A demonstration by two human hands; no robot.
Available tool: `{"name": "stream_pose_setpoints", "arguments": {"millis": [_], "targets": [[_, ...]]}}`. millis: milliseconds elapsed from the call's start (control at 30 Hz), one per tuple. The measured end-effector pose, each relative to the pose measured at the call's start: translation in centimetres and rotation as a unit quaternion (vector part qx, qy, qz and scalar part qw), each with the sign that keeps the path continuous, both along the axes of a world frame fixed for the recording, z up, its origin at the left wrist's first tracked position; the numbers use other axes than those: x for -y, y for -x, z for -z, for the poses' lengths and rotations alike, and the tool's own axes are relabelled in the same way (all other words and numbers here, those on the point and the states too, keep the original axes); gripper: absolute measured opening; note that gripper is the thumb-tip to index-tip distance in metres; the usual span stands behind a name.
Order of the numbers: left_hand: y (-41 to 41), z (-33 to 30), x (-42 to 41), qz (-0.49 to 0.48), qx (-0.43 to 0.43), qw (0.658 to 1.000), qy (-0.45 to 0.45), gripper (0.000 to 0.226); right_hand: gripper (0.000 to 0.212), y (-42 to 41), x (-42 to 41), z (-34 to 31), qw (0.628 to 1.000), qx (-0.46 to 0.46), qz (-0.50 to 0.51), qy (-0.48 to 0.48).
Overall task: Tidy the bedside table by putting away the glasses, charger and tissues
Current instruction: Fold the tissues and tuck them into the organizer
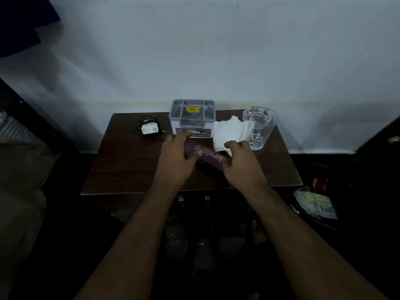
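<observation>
A dark purple glasses case (208,156) with printed lettering lies closed in the middle of the brown bedside table (121,167). My left hand (176,155) grips its left end and my right hand (239,158) grips its right end. The glasses themselves are not visible. A white charger (149,129) with a coiled black cable rests at the back left. White tissues (229,132) lie at the back right, just beyond my right hand. A grey and white organiser box (192,118) with open compartments stands at the back centre.
A clear drinking glass (258,127) stands upright at the back right, touching the tissues. A pale wall rises behind the table. Dark floor surrounds it, with a bag of packets (317,202) low on the right and bedding on the left.
</observation>
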State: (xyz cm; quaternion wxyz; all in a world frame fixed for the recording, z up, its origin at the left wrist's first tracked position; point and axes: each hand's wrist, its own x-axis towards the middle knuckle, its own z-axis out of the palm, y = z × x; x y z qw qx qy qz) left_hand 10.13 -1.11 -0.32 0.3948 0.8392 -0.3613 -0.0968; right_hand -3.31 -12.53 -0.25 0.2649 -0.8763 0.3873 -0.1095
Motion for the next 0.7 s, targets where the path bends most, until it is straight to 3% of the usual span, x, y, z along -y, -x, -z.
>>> {"name": "stream_pose_setpoints", "arguments": {"millis": [267, 533, 700], "targets": [[-1.4, 1.8, 3.8, -0.005, -0.027, 0.992, -0.124, 0.051, 0.049, -2.4, 3.3, 1.0, 0.991, -0.114, -0.072, 0.012], [-1.3, 1.9, 6.6, 0.056, 0.034, 0.996, -0.066, 0.023, 0.026, -4.5, 4.8, 1.3, 0.996, -0.055, -0.003, 0.069], [-0.9, 3.1, 7.8, 0.132, 0.068, 0.969, -0.199, 0.022, 0.044, -4.4, 5.2, 1.8, 0.983, -0.179, 0.018, 0.026]]}}
